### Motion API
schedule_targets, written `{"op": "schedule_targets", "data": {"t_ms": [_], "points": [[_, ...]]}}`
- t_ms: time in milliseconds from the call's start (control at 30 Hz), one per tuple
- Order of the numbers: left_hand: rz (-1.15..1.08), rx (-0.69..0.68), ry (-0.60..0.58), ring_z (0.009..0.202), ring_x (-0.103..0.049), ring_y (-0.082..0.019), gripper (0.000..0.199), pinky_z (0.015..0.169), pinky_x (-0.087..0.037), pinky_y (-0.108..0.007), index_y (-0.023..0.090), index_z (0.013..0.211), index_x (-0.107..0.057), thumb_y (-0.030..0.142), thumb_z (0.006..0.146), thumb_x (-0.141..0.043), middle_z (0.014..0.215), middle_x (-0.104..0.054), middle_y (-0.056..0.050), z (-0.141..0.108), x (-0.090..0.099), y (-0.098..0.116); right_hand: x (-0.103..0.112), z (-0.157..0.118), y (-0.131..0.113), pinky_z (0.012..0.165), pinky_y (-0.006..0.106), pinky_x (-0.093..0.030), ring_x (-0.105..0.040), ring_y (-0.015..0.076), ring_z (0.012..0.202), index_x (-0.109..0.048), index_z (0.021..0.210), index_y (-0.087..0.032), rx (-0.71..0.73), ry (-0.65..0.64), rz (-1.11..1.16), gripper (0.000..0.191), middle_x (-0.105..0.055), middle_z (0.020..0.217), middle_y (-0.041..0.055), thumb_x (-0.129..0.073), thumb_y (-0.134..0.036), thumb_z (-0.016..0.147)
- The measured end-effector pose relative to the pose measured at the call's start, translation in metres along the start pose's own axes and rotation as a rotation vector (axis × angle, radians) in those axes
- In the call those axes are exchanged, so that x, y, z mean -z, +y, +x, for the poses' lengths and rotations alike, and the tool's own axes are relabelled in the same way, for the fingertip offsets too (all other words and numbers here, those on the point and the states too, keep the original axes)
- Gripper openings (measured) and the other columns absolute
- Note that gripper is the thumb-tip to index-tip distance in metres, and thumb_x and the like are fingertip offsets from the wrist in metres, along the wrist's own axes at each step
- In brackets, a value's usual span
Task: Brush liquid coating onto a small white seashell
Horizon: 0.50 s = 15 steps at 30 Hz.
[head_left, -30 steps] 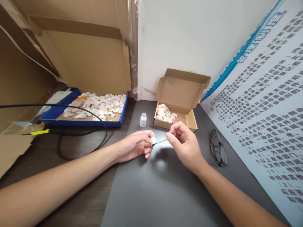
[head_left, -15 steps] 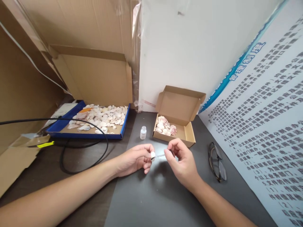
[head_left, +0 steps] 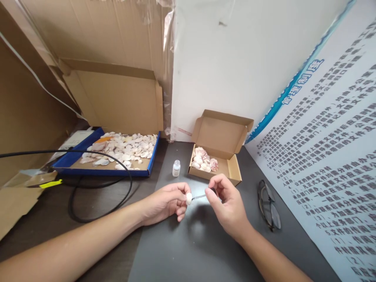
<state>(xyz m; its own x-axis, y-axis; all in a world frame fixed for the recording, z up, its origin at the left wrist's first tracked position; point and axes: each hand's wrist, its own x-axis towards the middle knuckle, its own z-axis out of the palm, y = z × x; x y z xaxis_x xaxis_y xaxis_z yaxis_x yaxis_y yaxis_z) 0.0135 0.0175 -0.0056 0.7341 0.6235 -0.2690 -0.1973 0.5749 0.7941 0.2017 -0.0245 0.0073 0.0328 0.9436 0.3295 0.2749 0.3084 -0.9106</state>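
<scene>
On the head view I located the shell (head_left: 188, 198) between the two hands, above the dark mat (head_left: 173, 246). The left hand (head_left: 168, 204) was closed on it in a pinch: thumb and forefinger gripped the shell's left side, and the other fingers curled loosely below. The right hand (head_left: 226, 207) was likewise pinched, with thumb and forefinger gripping one end of a thin stick (head_left: 199, 196).

Governing relation: the stick's long axis ran nearly crosswise, from the right fingertips toward the left hand, with its far end slightly lower in the view. That end pointed at the shell's right edge; I could not tell whether it touched or stopped just short. The shell lay directly left of the right fingertips and in contact with the left ones, so the left hand was the nearer. A ribbed face of the shell showed; it was too small for me to establish its long axis.

Surroundings: a small bottle (head_left: 176, 169) stood upright beyond the left hand. A cardboard box (head_left: 235, 167), lid raised, stood beyond the right hand with shells inside. A blue tray (head_left: 102, 171) of shells lay farther left, and glasses (head_left: 269, 206) rested to the right.
</scene>
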Motion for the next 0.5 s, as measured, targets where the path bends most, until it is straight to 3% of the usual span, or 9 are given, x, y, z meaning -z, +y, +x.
{"op": "schedule_targets", "data": {"t_ms": [500], "points": [[-0.005,-0.024,-0.006,0.051,-0.043,-0.008,0.016,0.051,-0.045,-0.022,0.017,0.081,-0.054,0.02,0.074,-0.067,0.063,-0.049,0.003,0.0006,0.002,-0.003,-0.0005,-0.0002,-0.0047,0.049,0.023,-0.034,-0.039,0.0107,0.053,-0.049,0.08,-0.022,-0.04,-0.079,0.045,0.012,-0.042,0.062,-0.0058,-0.061,-0.025,0.08]]}}
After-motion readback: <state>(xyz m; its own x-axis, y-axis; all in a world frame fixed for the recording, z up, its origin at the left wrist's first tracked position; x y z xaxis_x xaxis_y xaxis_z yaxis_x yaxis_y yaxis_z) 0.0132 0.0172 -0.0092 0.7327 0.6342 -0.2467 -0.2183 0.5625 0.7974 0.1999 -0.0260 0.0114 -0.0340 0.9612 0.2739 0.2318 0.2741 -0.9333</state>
